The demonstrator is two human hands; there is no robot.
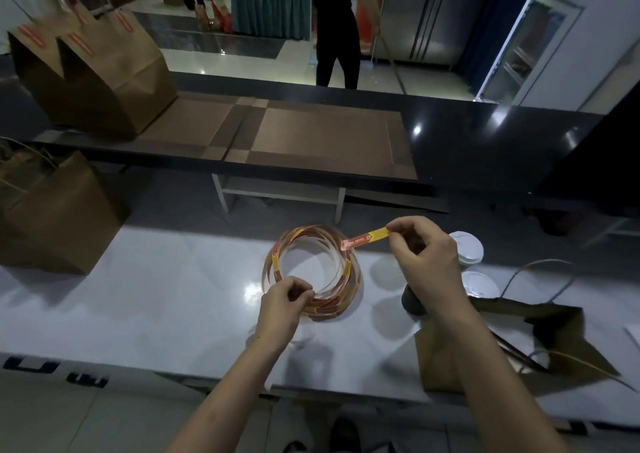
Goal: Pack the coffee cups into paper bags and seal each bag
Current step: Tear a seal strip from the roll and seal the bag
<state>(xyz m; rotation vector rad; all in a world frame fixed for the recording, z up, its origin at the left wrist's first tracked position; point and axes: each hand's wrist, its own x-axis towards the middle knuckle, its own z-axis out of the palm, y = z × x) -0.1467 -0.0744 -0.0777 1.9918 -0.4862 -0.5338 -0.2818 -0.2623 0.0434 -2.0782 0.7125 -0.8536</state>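
My view is dim and bluish. Overhead light glares off the glossy white countertop (173,300) at centre and the black polished counter (467,148) at two o'clock. The edges bend, and the brown paper bags (97,72) at ten o'clock blur.

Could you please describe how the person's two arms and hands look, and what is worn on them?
The left forearm and the right forearm are bare; no sleeve shows anywhere in view. The left hand and the right hand wear no gloves. No watch, bracelet or ring is visible on either, though slight blur could hide a thin ring.
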